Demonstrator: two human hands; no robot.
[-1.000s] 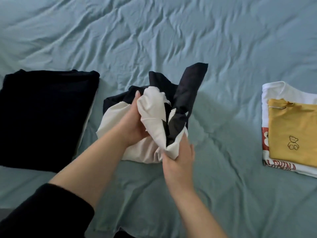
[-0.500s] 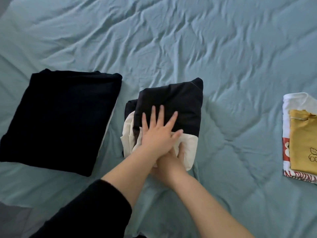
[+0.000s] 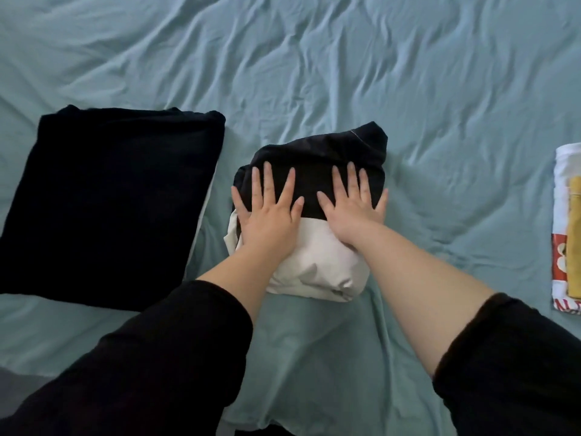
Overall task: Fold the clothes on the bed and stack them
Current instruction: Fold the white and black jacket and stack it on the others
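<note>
So here's where we're at: the black-and-white garment (image 3: 314,265) sits mid-bed (image 3: 314,58), right under both our palms. Left hand (image 3: 267,215) is on its left half and right hand (image 3: 353,212) on its right half. The fingers (image 3: 268,180) of both are straight and spread, pressing flat on the black part. Nothing gripped, nothing pinched, just flattening it.

The bundle's long axis runs away from us, white end near and black end far, with the far right corner poking up a bit. It's a chunky, slightly puffy fold, rumpled along the near white edge. We'd guess it wants to spring open once the pressure comes off.

What the next move hangs on, as we see it: the folded black pile (image 3: 110,199) is just beside it on the left, so it's on the left hand's side. The other stack — a yellow top (image 3: 575,234) on a white printed tee (image 3: 561,184) — is well apart at the right edge. So if this goes on a stack, left is the short trip. We'd need to slide our fingers under both sides to carry it without the fold falling apart.
</note>
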